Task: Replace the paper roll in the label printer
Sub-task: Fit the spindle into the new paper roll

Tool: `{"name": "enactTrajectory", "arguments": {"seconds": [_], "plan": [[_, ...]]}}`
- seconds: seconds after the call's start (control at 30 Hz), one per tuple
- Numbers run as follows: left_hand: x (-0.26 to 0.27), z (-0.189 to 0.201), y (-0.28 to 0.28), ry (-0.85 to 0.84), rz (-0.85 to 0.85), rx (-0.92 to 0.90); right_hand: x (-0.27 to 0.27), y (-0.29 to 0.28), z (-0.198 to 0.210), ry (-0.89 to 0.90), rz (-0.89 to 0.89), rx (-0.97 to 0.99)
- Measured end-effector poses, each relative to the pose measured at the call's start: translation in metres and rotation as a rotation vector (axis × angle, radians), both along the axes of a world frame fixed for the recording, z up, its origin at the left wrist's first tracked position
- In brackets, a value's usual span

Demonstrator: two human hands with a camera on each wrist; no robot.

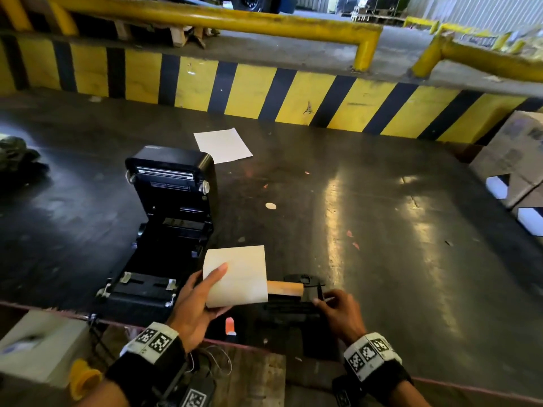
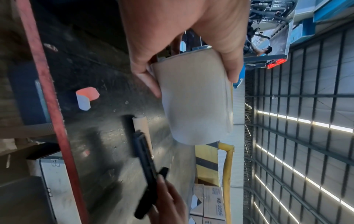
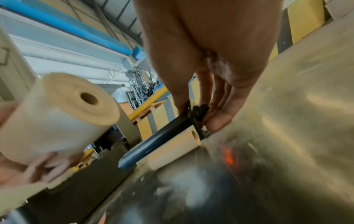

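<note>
The black label printer point(image 1: 164, 230) stands on the dark table with its lid raised and its roll bay bare. My left hand point(image 1: 195, 304) grips a full cream paper roll point(image 1: 238, 274) point(image 2: 195, 103) point(image 3: 57, 115) just right of the printer, lifted off the table. My right hand point(image 1: 338, 309) pinches the flanged end of the black spindle point(image 1: 293, 306) point(image 3: 157, 139) point(image 2: 147, 171), whose shaft points left toward the roll. A bare brown cardboard core point(image 1: 285, 287) point(image 3: 174, 150) point(image 2: 141, 128) lies on the table beside the spindle.
A white paper sheet point(image 1: 223, 145) lies behind the printer. A black round flange point(image 1: 304, 280) sits beyond the core. Cardboard boxes point(image 1: 511, 163) stand at the right. A yellow-and-black striped barrier point(image 1: 264, 89) runs along the back. The table's red edge point(image 1: 249, 345) is near my wrists.
</note>
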State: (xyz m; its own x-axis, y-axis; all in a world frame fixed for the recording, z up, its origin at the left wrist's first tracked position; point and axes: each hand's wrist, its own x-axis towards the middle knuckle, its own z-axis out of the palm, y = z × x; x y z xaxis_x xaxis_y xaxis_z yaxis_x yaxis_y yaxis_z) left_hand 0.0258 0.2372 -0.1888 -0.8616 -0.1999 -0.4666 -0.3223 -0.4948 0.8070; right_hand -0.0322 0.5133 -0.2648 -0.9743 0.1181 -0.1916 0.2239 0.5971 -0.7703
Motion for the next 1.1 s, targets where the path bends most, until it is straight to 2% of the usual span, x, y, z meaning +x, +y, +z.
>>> {"name": "enactTrajectory", "arguments": {"seconds": [0.1,0.17,0.23,0.33,0.43,0.57,0.63,0.83,0.97,1.03,1.1], "plan": [[-0.003,-0.002,0.0,0.005,0.026,0.033,-0.005,0.014,0.015,0.157,-0.093,-0.1],[-0.006,-0.001,0.001,0.011,0.04,0.041,-0.013,0.02,0.029,0.222,-0.158,-0.239],[-0.008,0.001,0.005,0.017,0.029,0.044,-0.018,0.021,0.04,0.234,-0.137,-0.344],[-0.011,0.0,0.013,0.016,-0.001,0.055,-0.009,0.011,0.052,0.228,-0.025,-0.4],[-0.013,0.001,0.022,0.015,-0.032,0.064,0.001,0.009,0.058,0.308,0.017,-0.387],[-0.013,0.005,0.028,0.03,-0.087,-0.029,0.005,0.006,0.074,0.57,0.072,-0.172],[-0.012,0.007,0.031,0.03,-0.108,-0.032,0.009,-0.007,0.08,0.608,0.153,-0.157],[-0.016,0.011,0.048,0.008,-0.144,-0.035,0.022,-0.029,0.078,0.566,0.257,-0.277],[-0.019,0.011,0.052,-0.011,-0.145,-0.023,0.023,-0.024,0.08,0.492,0.241,-0.383],[-0.022,0.011,0.056,-0.017,-0.149,-0.015,0.023,-0.021,0.086,0.365,0.198,-0.454],[-0.027,0.012,0.062,-0.029,-0.163,-0.01,0.024,-0.02,0.097,0.158,0.206,-0.545]]}}
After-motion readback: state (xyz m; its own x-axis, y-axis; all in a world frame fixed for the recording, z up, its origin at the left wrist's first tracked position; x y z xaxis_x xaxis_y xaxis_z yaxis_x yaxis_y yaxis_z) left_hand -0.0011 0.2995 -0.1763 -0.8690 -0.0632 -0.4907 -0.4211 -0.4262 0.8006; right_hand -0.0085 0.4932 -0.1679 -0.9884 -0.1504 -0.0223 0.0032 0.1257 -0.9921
